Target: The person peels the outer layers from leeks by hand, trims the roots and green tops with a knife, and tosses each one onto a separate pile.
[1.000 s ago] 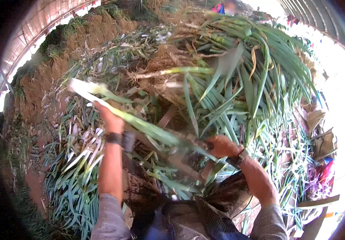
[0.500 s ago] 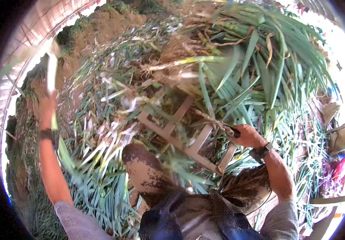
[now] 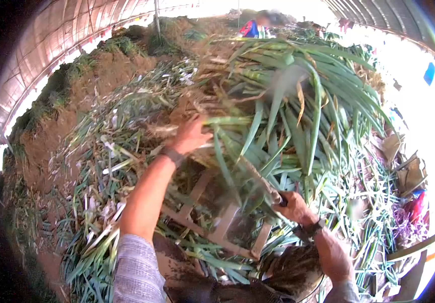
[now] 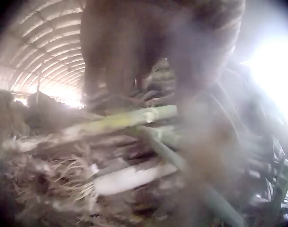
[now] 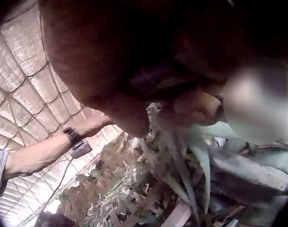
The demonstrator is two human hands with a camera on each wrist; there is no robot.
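My left hand [image 3: 189, 135] reaches over the root end of a large heap of green onions [image 3: 323, 91], fingers and thumb apart. In the left wrist view its blurred fingers hang over a yellow-green onion stalk [image 4: 120, 122], with a white stalk [image 4: 134, 178] and hairy roots below. My right hand [image 3: 298, 208] grips the dark handle of a narrow brown stick-like tool [image 3: 258, 178] pointing up and left, beside the heap's drooping leaves. In the right wrist view that hand is mostly in shadow.
A slatted wooden frame [image 3: 225, 222] lies before my knees. White-stemmed green onions [image 3: 101, 235] are piled at left, among scattered leaf scraps. At right lie a red and purple bundle [image 3: 418, 209] and brown sheets [image 3: 410, 177]. Another person [image 3: 251, 29] is at the back.
My left hand carried a white-stemmed green onion out to the left, then came back without it to the heap. My right hand keeps hold of the tool, now pointing up-left.
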